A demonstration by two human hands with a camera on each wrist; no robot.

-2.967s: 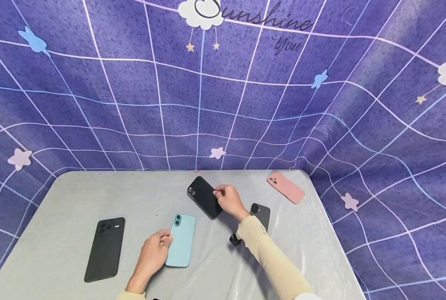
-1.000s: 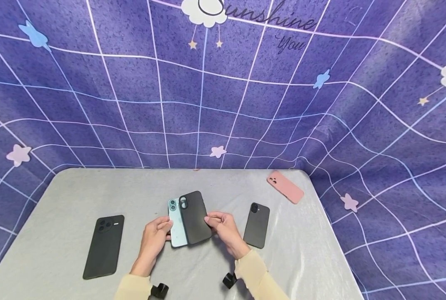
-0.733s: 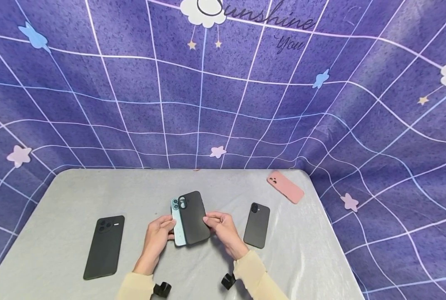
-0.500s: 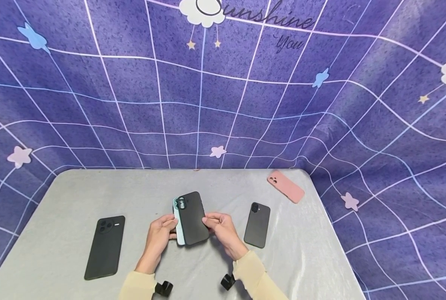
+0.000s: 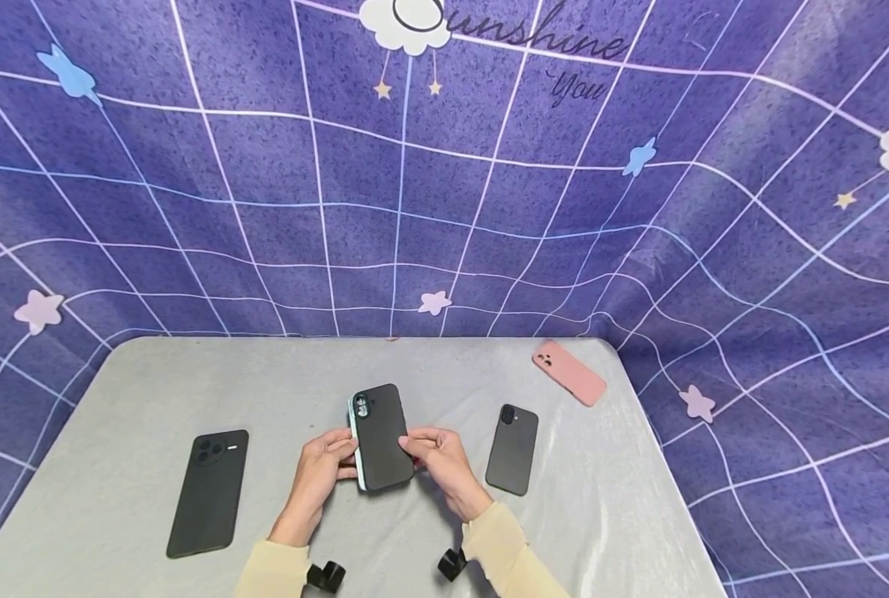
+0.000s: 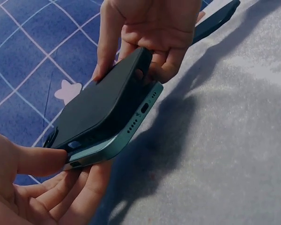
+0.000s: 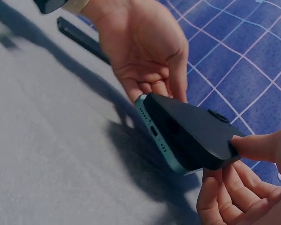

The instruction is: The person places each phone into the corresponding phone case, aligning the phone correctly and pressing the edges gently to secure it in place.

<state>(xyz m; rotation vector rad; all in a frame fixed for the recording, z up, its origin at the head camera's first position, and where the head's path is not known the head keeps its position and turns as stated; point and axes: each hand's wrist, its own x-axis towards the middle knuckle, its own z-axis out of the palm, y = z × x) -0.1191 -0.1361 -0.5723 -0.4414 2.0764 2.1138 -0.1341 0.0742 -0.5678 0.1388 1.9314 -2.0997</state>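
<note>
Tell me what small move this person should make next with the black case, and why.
Probably the right hand should nudge the black case a little toward the left hand, lining it up over the teal phone. From above, a pale strip of phone shows along the case's left edge, and the wrist views show the phone's port end outside the case.

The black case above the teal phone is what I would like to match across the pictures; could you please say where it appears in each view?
Head: black case, lower middle, slightly left of centre.
Left wrist: black case, left of centre.
Right wrist: black case, right of centre.
Shared landmark: the teal phone beneath it, only a sliver in the head view.
</note>
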